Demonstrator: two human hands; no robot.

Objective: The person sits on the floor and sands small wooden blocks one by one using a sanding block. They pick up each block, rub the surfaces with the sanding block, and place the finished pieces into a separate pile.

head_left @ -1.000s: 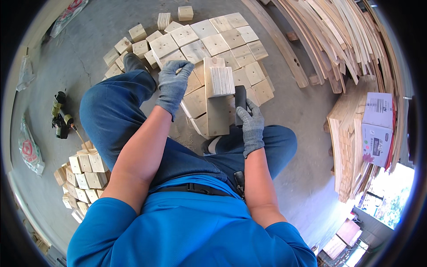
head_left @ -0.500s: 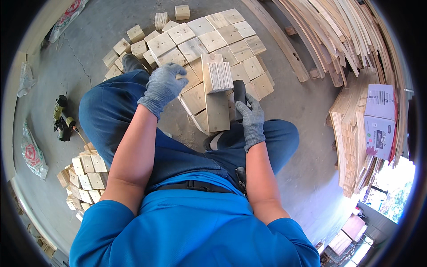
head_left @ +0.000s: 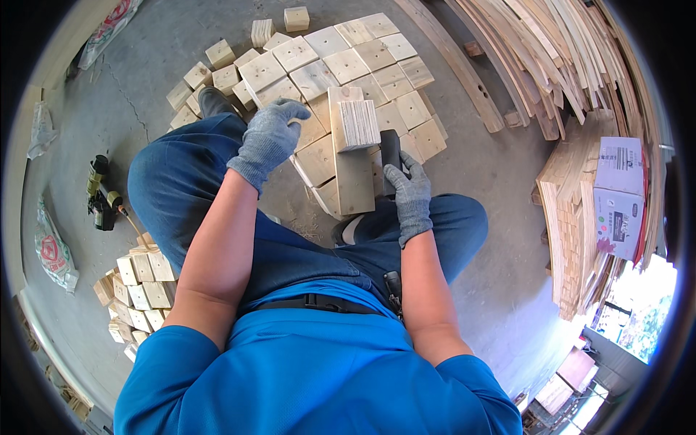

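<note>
I look down at my two arms, both bare below short blue sleeves, both ending in grey knit gloves. My landmark is the tall pale wooden plank (head_left: 353,170) that stands out from between my knees, with a small square wooden block with a lined end (head_left: 359,124) sitting on its far end.

My left hand (head_left: 268,138) is up in the air to the left of the plank. The arm is stretched forward over my left knee. The fingers are bent and loosely curled, a little apart, and they hold nothing. The hand is near the block but not touching it.

My right hand (head_left: 410,194) is just right of the plank. The arm runs straight forward and the wrist is flat. The fingers are wrapped around a dark black tool (head_left: 391,151) that sits right beside the plank and the block.

Past the plank, many flat square pale wooden blocks (head_left: 319,61) lie close together on the grey concrete floor (head_left: 478,167). Far left of the plank lies a small black and yellow power tool (head_left: 100,199). Behind and left of it, by my left elbow, is a heap of small wooden blocks (head_left: 138,290).
</note>
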